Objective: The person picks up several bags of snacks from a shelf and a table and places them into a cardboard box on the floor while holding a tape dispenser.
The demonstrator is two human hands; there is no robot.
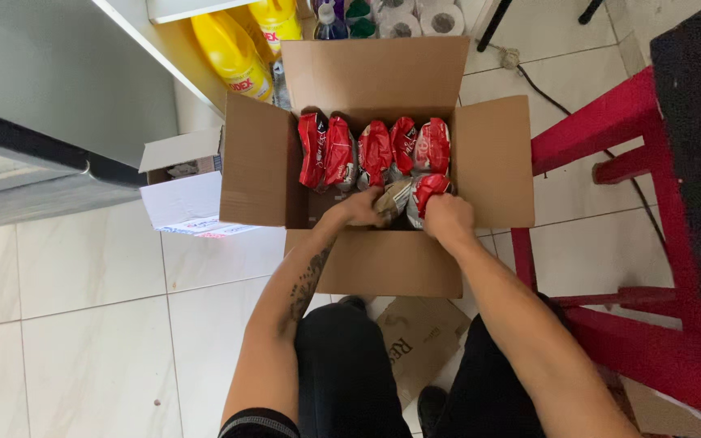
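Observation:
An open brown cardboard box (pixel 261 162) stands on the tiled floor in front of me. Several red and silver snack bags (pixel 375 150) stand in a row along its far side. My left hand (pixel 360 206) reaches into the box and grips a silver-sided bag (pixel 396 197) near the front. My right hand (pixel 448 216) holds a red bag (pixel 430 186) just beside it, at the box's front right. The two bags touch each other.
A small white open box (pixel 182 199) lies left of the big box. Yellow bottles (pixel 233 53) and paper rolls (pixel 423 18) stand behind it. A red wooden stool (pixel 610 154) is at the right, a grey cabinet (pixel 42 89) at the left. Flat cardboard (pixel 419 337) lies between my legs.

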